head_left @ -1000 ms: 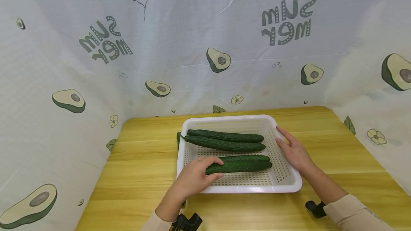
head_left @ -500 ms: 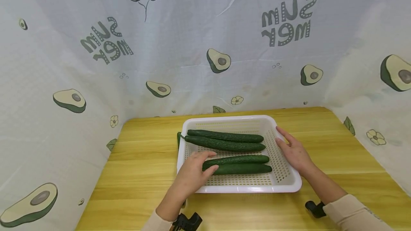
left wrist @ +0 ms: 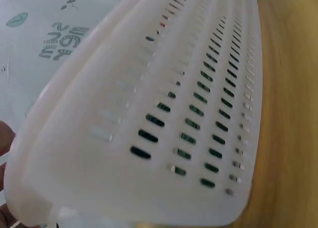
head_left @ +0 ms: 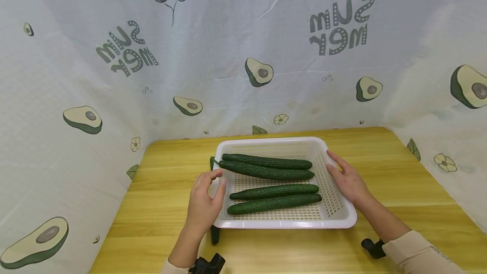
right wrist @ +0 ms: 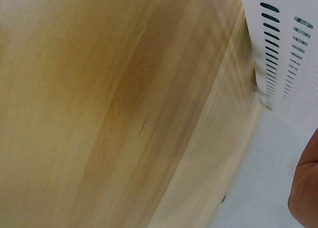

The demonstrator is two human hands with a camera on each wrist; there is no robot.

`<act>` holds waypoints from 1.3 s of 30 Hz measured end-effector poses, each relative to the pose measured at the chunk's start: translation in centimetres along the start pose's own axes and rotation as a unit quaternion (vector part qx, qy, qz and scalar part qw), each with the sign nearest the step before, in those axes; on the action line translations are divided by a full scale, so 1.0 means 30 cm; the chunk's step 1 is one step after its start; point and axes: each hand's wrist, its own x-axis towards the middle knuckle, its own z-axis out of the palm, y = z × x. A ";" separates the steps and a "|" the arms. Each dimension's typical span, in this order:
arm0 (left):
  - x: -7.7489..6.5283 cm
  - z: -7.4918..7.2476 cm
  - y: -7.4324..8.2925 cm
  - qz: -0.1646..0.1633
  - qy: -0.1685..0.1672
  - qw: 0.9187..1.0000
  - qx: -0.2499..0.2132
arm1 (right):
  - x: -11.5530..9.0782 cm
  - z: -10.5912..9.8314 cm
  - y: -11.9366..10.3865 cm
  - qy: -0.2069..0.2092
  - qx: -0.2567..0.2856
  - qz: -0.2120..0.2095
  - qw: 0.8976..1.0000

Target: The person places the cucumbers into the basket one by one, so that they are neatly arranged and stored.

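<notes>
In the head view, a white perforated plastic basket (head_left: 281, 224) holds several long dark green cucumbers: a pair at the back (head_left: 266, 170) and a pair at the front (head_left: 274, 203). My left hand (head_left: 203, 200) is at the basket's left rim, its fingers loosely bent and no cucumber in them. My right hand (head_left: 350, 183) holds the right rim, thumb on the inner side; some fingers are hidden. The left wrist view shows the basket's outer wall (left wrist: 99, 178) with fingertips at the rim. In the right wrist view, part of my right hand (right wrist: 305, 193) shows beside the basket.
The basket stands on a yellow wood-grain table (head_left: 163, 181). Another dark green piece (head_left: 214, 235) pokes out beyond the basket's left end, mostly hidden. A pale cloth (head_left: 213, 54) printed with avocados surrounds the back and sides.
My left hand has let go of the front cucumbers and moved left to the basket's left rim. The front pair now lies fully in sight. My right hand stays at the right rim.
</notes>
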 end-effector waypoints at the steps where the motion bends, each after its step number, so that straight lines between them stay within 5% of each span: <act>1: -0.004 -0.004 -0.014 -0.008 0.017 1.000 -0.002 | 0.000 0.000 0.000 0.000 0.000 0.000 1.000; 6: -0.034 -0.016 -0.080 -0.100 0.044 0.994 0.006 | -0.001 0.000 0.002 -0.003 0.005 0.003 1.000; 12: -0.084 -0.011 -0.139 -0.214 -0.051 0.975 0.017 | -0.005 0.000 0.002 -0.006 0.003 0.005 1.000; 18: -0.127 0.004 -0.163 -0.195 -0.149 0.968 0.045 | -0.006 0.000 0.001 -0.003 0.005 0.005 1.000; 22: -0.134 0.002 -0.162 -0.176 -0.150 0.970 0.073 | -0.006 0.003 0.001 0.000 0.005 0.006 1.000; 31: -0.114 -0.034 -0.139 -0.235 -0.145 0.953 0.124 | -0.004 0.005 0.003 0.001 0.009 0.007 1.000; 39: -0.126 -0.040 -0.143 -0.238 -0.192 0.945 0.116 | -0.005 0.002 -0.005 -0.001 0.008 0.011 1.000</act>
